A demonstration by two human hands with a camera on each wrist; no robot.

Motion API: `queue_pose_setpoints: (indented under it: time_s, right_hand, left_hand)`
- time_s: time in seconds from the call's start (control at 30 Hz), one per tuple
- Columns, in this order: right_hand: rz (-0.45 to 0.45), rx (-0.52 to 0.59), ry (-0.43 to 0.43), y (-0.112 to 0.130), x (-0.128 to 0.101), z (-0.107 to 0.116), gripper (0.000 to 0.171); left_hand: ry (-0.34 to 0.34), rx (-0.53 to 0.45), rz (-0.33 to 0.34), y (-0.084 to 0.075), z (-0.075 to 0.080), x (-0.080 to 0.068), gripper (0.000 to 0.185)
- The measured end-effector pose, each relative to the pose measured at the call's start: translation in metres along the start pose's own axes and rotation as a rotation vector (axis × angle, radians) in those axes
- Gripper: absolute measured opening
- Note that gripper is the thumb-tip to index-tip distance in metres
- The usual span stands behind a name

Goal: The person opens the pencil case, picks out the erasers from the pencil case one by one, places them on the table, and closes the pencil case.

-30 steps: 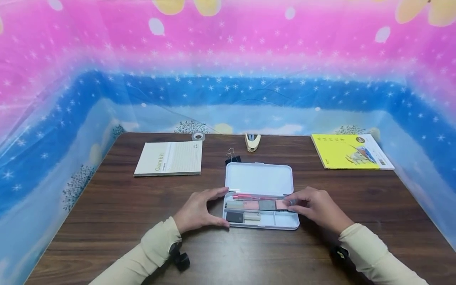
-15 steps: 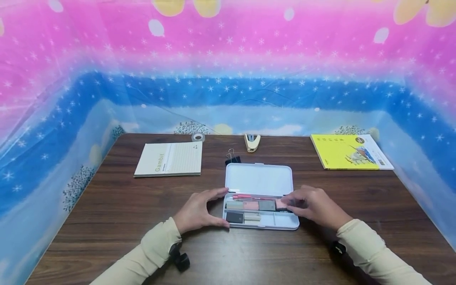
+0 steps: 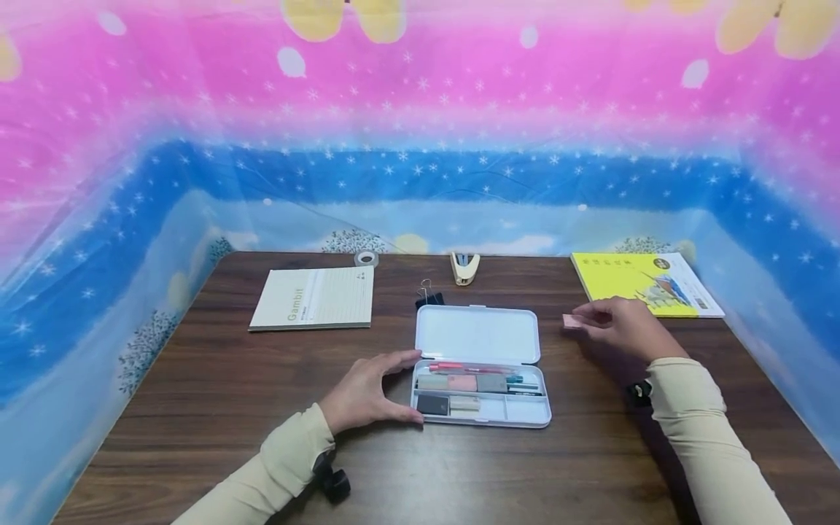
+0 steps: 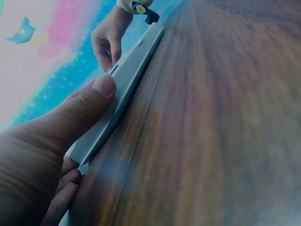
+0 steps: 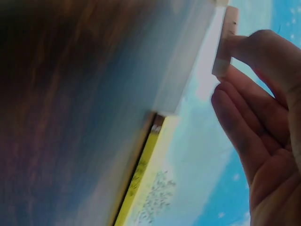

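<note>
A white pencil case (image 3: 525, 415) lies on the table with its lid (image 3: 477, 334) folded back. My left hand (image 3: 367, 390) holds its left end, the thumb at the front edge and the fingers toward the hinge; the left wrist view shows the thumb against the case's side (image 4: 124, 89). Inside are a red pen (image 3: 453, 367), a grey block (image 3: 492, 383), a pink block (image 3: 462, 383), a black block (image 3: 433, 405) and a pale one (image 3: 464, 403). My right hand (image 3: 620, 328) pinches a pink eraser (image 3: 572, 321) above the table, right of the lid; the right wrist view shows the eraser (image 5: 225, 44) between thumb and fingers.
A yellow book (image 3: 620, 281) lies at the back right, just beyond my right hand. Behind the case are a black binder clip (image 3: 429, 299) and a cream stapler (image 3: 464, 270). A Gambit notebook (image 3: 311, 299) and a tape roll (image 3: 366, 259) lie back left.
My right hand has lifted the pink eraser out of the case's right end and carried it back and to the right, uncovering the pen ends there. My left hand stays on the case.
</note>
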State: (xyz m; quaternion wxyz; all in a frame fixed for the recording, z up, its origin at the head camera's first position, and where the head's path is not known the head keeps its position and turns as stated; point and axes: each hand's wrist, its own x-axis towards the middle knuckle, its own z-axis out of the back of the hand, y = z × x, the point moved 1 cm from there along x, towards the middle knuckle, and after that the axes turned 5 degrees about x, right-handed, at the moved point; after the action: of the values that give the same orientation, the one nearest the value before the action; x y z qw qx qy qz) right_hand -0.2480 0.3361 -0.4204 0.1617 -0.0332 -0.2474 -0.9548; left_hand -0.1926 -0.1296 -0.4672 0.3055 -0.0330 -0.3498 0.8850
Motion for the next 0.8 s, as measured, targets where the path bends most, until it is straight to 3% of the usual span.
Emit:
queue_pose_setpoints:
  time_s: [0.23, 0.8]
  right_hand:
    - [-0.036, 0.033, 0.051, -0.021, 0.001, -0.013, 0.024]
    - [-0.111, 0.039, 0.068, -0.021, 0.003, -0.008, 0.024]
  left_hand:
    - [0.023, -0.018, 0.028, 0.0, -0.001, -0.002, 0.098]
    - [0.027, -0.004, 0.043, -0.003, 0.001, 0.002, 0.1]
